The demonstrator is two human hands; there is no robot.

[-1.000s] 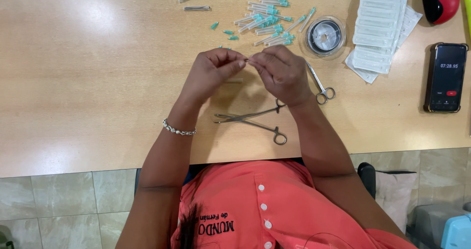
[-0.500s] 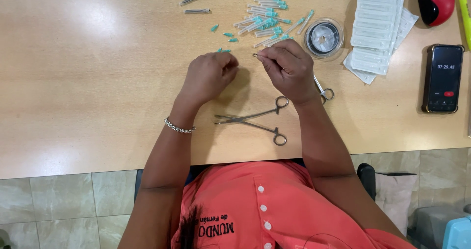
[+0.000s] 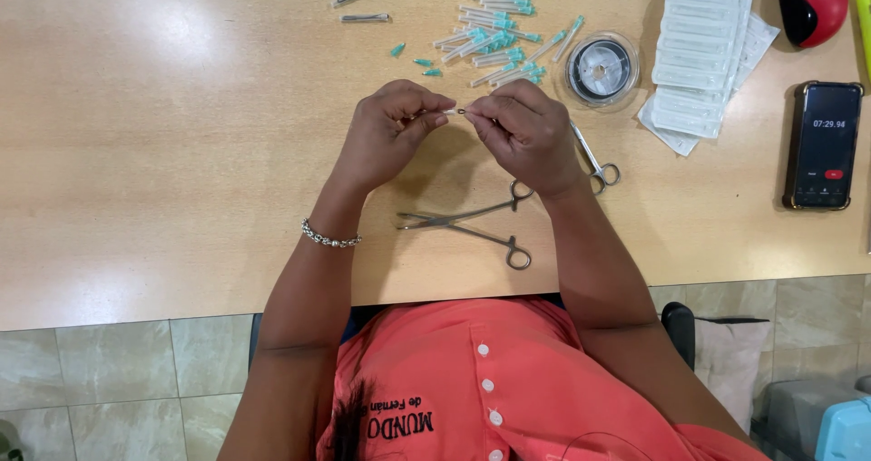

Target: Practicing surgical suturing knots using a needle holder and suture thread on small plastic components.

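Pinching a needle [image 3: 456, 112] — left hand [image 3: 388, 134], right hand [image 3: 526, 134] — grips closed.

The table [image 3: 136, 152] was pale wood laminate, smooth with a soft sheen. On it, just below the hands, lay forceps [image 3: 467, 225] of shiny bare metal, and farther up the table were needles [image 3: 494, 39] with clear plastic sheaths and teal hubs. To their right sat a glossy black phone [image 3: 824, 143] and matt white paper packets [image 3: 703, 53].

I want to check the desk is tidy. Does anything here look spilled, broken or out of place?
Nothing looks spilled or broken. A few teal caps lie loose beside the pile of capped needles, and the clamp scissors lie open near the table edge. Both hands, left hand and right hand, pinch one small piece between them.
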